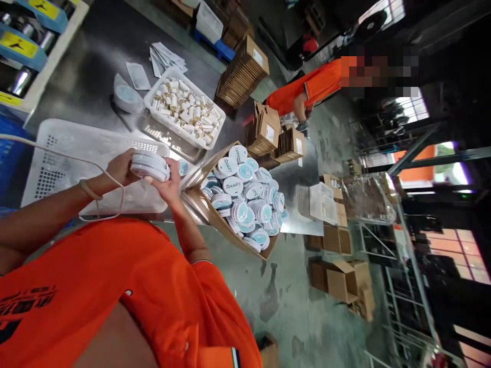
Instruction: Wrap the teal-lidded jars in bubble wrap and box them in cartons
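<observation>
A short stack of round white discs (149,165) is held between my two hands above a white plastic basket (72,135). My left hand (123,167) grips the stack's left side, and my right hand (167,183) closes round its right side. Just right of my hands stands an open cardboard box (209,212) heaped with similar round white discs (233,186), some printed "beauty" and others showing pale blue faces. A single pale blue disc (183,167) lies beside my right hand. Across my left forearm hangs a thin pale cord (95,164).
Behind the basket sits a white tray (153,92) of small white-and-gold pieces. Flat white packets (163,60) and a clear bag (126,97) lie on the metal table (99,61). Folded cardboard bundles (241,71) stand farther back, near a person in orange (303,87).
</observation>
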`<state>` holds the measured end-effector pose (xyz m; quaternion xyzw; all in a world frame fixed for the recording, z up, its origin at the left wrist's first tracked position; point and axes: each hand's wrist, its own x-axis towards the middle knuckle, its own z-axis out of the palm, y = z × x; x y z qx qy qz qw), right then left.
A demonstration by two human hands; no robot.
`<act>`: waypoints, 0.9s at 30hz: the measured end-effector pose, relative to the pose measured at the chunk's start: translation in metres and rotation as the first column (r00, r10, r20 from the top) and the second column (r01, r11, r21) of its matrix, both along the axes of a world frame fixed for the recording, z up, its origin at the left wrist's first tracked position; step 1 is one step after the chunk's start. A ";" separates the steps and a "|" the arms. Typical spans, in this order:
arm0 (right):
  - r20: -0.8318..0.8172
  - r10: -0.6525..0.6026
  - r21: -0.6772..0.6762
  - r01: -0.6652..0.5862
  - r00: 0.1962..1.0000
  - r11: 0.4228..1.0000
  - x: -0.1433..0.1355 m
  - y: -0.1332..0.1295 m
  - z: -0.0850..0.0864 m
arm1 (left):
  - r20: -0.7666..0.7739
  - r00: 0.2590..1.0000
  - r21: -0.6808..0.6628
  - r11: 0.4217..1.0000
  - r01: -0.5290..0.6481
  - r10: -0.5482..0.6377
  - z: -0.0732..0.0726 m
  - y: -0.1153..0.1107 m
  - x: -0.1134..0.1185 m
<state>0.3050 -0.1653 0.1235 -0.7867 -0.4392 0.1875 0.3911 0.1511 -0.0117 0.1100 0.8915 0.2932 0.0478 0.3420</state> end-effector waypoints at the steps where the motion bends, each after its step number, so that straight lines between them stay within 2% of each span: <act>1: 0.027 -0.010 -0.057 0.011 1.000 0.998 -0.006 0.006 -0.005 | 0.003 1.000 -0.003 1.000 -0.023 0.023 -0.003 0.001 0.000; 3: 0.092 0.007 -0.169 0.009 0.996 0.986 -0.008 0.011 -0.008 | -0.013 0.996 0.004 0.996 -0.091 0.091 -0.008 0.000 0.001; 7: 0.283 0.237 -0.380 -0.118 0.929 0.917 -0.010 0.021 0.000 | -0.014 0.991 0.014 0.991 -0.134 0.135 -0.013 -0.016 0.010; 9: 0.346 0.306 -0.463 -0.122 0.887 0.878 -0.013 0.033 0.008 | 0.008 0.995 0.018 0.995 -0.102 0.102 -0.009 -0.022 0.018; 11: 0.356 0.329 -0.478 -0.132 0.874 0.868 -0.010 0.046 0.017 | 0.040 0.997 0.013 0.998 -0.062 0.062 0.003 -0.016 0.027; 13: 0.336 0.305 -0.382 -0.167 0.891 0.909 0.004 0.053 0.028 | 0.069 0.996 0.019 0.998 -0.057 0.056 0.023 0.007 0.035; 14: 0.329 0.253 -0.300 -0.153 0.910 0.942 0.014 0.053 0.034 | 0.075 0.995 0.028 0.997 -0.075 0.072 0.035 0.025 0.039; 16: 0.306 0.068 -0.154 -0.021 0.950 0.988 0.037 0.046 0.043 | 0.077 0.991 0.043 0.992 -0.115 0.112 0.059 0.067 0.045; 18: 0.245 -0.128 -0.106 0.158 0.961 0.982 0.054 0.034 0.045 | 0.045 0.977 0.070 0.975 -0.209 0.207 0.079 0.109 0.052; 20: 0.154 -0.208 -0.139 0.230 0.966 0.963 0.058 0.023 0.036 | 0.021 0.963 0.086 0.959 -0.271 0.270 0.087 0.144 0.063; 21: 0.106 -0.212 -0.161 0.227 0.971 0.960 0.055 0.019 0.028 | 0.006 0.956 0.086 0.952 -0.294 0.295 0.086 0.157 0.071; 23: 0.028 -0.208 -0.196 0.209 0.978 0.958 0.047 0.014 0.007 | -0.042 0.942 0.063 0.941 -0.331 0.334 0.075 0.177 0.090; 27: -0.063 -0.322 -0.316 0.287 0.945 0.904 0.041 0.007 -0.032 | -0.125 0.921 -0.022 0.927 -0.373 0.368 0.038 0.200 0.126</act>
